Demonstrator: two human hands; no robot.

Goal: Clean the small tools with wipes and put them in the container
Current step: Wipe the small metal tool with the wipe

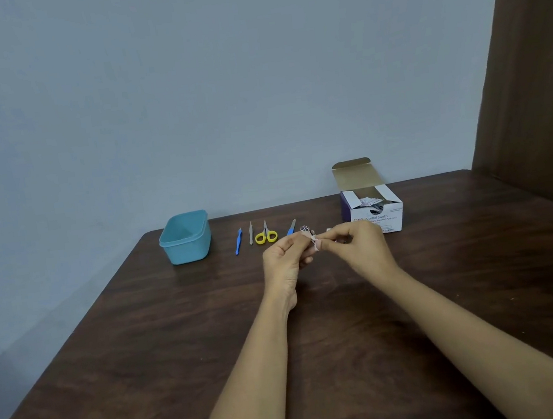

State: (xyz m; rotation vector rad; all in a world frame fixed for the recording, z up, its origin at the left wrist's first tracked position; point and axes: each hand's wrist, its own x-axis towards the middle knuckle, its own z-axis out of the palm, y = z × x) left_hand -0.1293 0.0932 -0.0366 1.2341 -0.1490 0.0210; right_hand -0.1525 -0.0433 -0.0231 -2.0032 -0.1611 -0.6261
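Observation:
Above the middle of the table, my left hand [286, 260] and my right hand [358, 246] pinch a small white wipe packet [317, 243] between their fingertips. Behind them lies a row of small tools: a blue-handled pick [238, 242], a metal file [250, 233], yellow-handled scissors [266, 234], a blue-handled tool [291, 227] and a small patterned item [306, 229]. A light blue open container [185, 237] stands at the far left of the row.
An open box of alcohol swabs [373, 210] stands behind my right hand, its flap up and several packets inside. The brown wooden table [180, 341] meets a grey wall at the back. A brown curtain [535, 76] hangs at the right.

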